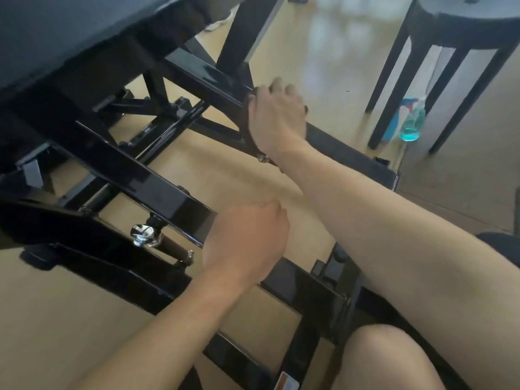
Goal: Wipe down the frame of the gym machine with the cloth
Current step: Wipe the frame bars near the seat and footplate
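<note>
Cloth (247, 122), dark brown and mostly hidden, shows only as a strip under the right hand (277, 119), whose fingers curl over it and press it against the far rail of the black steel frame (146, 178) of the gym machine, where a sloping bar meets the floor-level bar. The left hand (247, 237) is nearer the camera, fingers folded round the end of the glossy rectangular tube in the middle of the frame. Just left of that hand a chrome pull-pin knob (145, 235) sticks out from a dark rod. A dark padded bench top (56, 29) fills the upper left corner above the frame. Near the bottom edge a small sticker (287, 382) with orange and white sits on a low bar; its writing is too blurred to read. A bare knee (385, 358) shows at lower right. Beyond the frame, on the pale yellow floor (70, 319), a black stool (464, 29) stands at upper right with a spray bottle (413, 122) of blue liquid between its legs.
</note>
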The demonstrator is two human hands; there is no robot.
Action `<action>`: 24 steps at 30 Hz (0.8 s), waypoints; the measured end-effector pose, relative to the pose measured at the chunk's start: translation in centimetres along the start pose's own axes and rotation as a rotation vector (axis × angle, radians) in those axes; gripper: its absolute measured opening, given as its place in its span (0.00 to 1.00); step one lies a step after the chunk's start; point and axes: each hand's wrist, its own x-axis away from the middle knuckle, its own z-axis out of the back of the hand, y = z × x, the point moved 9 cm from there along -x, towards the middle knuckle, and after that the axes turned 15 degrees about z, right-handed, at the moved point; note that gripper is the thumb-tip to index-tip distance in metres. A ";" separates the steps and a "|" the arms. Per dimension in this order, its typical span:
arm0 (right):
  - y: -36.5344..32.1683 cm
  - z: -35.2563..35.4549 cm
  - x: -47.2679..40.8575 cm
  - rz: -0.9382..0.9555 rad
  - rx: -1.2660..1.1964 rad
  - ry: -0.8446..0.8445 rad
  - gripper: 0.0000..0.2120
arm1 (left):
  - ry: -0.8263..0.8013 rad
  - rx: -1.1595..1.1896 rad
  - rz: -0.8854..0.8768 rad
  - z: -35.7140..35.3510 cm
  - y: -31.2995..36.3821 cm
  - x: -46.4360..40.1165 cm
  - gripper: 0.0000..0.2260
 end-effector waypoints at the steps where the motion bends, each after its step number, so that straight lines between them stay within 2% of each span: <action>1: -0.7 0.0 -0.7 0.004 -0.017 0.024 0.18 | 0.004 0.006 0.000 0.1 0.0 -0.1 0.16; 6: 1.9 0.2 1.6 0.044 -0.094 -0.012 0.20 | -0.021 0.008 0.004 -0.3 -0.1 -0.1 0.18; 10: 8.8 1.9 8.9 -0.120 -0.102 -0.064 0.20 | -0.002 0.015 -0.041 -0.1 0.4 0.3 0.16; 14: 13.6 3.8 15.5 -0.256 -0.047 -0.035 0.19 | -0.002 0.011 -0.056 0.1 0.4 0.2 0.16; 17: 12.8 3.7 14.1 -0.286 0.007 0.005 0.19 | 0.007 0.023 -0.061 0.2 0.5 0.2 0.15; 21: 7.2 2.1 7.8 -0.124 0.069 -0.025 0.18 | 0.020 0.004 -0.053 0.1 0.4 0.1 0.16; 24: 3.8 0.8 3.5 -0.084 0.045 -0.028 0.19 | 0.007 0.002 -0.045 -0.4 0.2 0.1 0.19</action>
